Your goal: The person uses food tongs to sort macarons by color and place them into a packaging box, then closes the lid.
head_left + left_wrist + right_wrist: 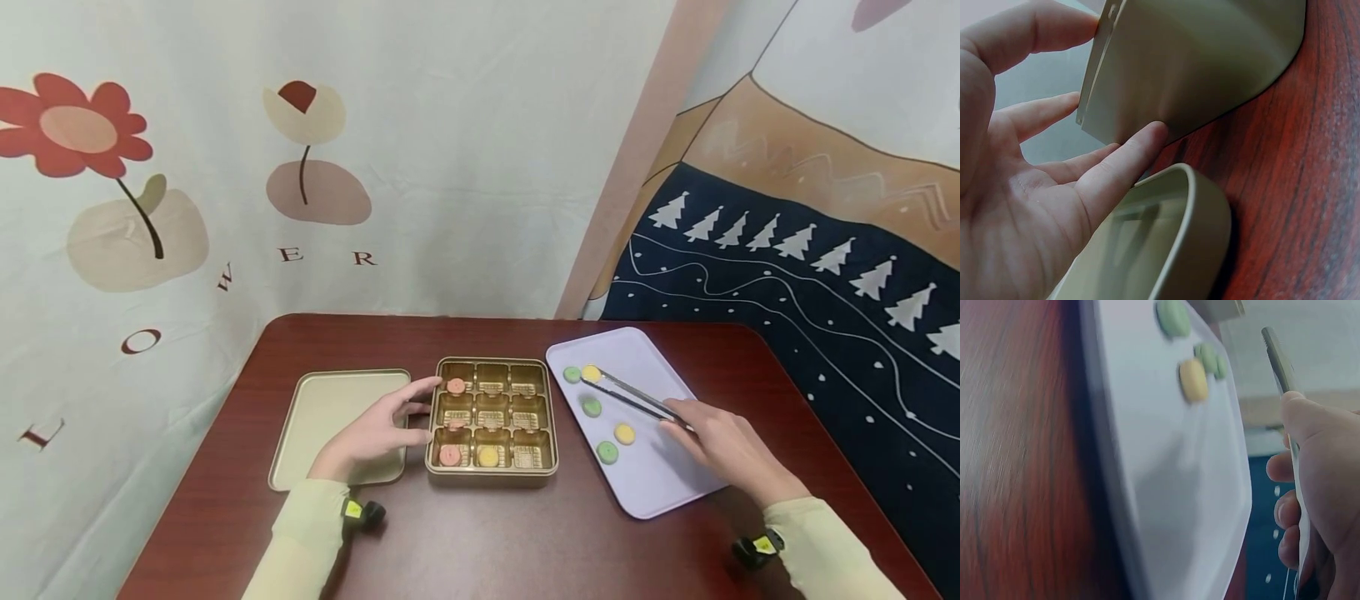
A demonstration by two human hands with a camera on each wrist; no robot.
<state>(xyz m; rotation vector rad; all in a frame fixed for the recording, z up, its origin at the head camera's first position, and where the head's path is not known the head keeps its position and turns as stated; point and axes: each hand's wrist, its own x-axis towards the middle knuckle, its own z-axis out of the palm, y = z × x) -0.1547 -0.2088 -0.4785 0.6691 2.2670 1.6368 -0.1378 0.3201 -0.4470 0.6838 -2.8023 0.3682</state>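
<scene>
My right hand (738,450) grips metal tongs (637,398) over a lilac tray (660,475). A yellow macaron (591,373) sits between the tong tips in the head view. Beside it lie a green macaron (572,374) and, nearer me, another yellow one (625,433) and two more greens. My left hand (382,429) touches the left wall of a gold divided box (491,481), fingers spread along it; the left wrist view shows fingertips on the box wall (1210,56). The left column of the box holds pink macarons (450,455), with a yellow macaron (488,456) in the front middle compartment.
A shallow gold lid (322,408) lies left of the box, partly beneath my left hand and forearm. All stand on a dark red wooden table (480,542). Printed curtains (465,167) hang behind the table's back edge and along its right side.
</scene>
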